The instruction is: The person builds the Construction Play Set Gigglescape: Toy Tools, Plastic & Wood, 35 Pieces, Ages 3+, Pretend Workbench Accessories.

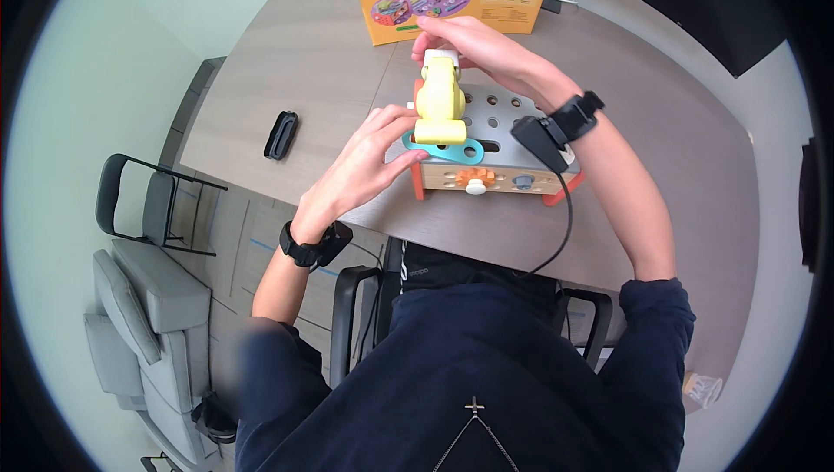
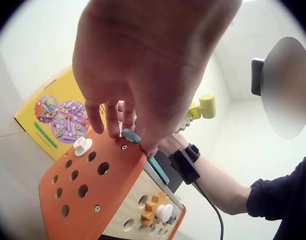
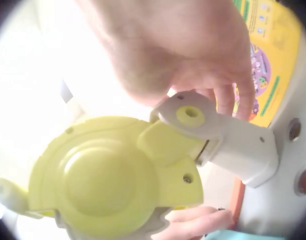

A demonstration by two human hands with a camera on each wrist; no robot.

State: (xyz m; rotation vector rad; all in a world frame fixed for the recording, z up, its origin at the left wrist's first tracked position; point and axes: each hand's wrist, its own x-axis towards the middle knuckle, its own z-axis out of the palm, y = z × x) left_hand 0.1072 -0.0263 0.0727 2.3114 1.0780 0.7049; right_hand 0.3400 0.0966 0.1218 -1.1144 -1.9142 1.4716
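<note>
A toy workbench (image 1: 521, 144) with a perforated grey top and orange side panels stands on the table. A yellow toy circular saw (image 1: 441, 99) is over its left end, with a white hinged base (image 3: 243, 150). My right hand (image 1: 486, 46) holds the saw near that hinge from behind; its fingertips are partly hidden. My left hand (image 1: 365, 155) is at the bench's left edge, pinching a teal slotted strip (image 2: 158, 170) between thumb and fingers. A white knob (image 2: 83, 146) sticks out of the orange side panel (image 2: 120, 172).
An orange gear (image 1: 473, 175) and a blue-grey nut (image 1: 523, 182) are on the bench's front. Behind it stands a yellow box (image 1: 504, 16). A black case (image 1: 281, 135) lies at the left of the table (image 1: 330, 55). A dark screen (image 1: 686, 3) is at the back right.
</note>
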